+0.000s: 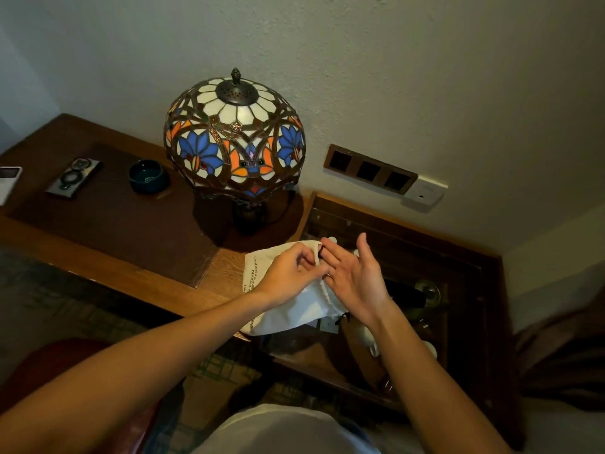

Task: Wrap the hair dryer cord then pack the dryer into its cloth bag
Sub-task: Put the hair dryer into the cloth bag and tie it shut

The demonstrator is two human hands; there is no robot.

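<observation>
A white cloth bag (288,309) with dark printed text lies at the right end of the wooden desk (137,273), hanging over its edge. My left hand (291,273) pinches the bag's upper rim near its mouth. My right hand (357,283) is beside it with fingers spread, its fingertips at the same rim, where a small dark part shows. The bag bulges; the dryer itself and its cord are hidden from me. A small dark tie (343,317) pokes out under my right wrist.
A stained-glass lamp (235,136) stands just behind the bag. A dark mat holds a green bowl (149,176) and a remote (73,178). A glass-topped side cabinet (409,290) sits on the right below a wall socket panel (370,168). A red seat (65,362) is lower left.
</observation>
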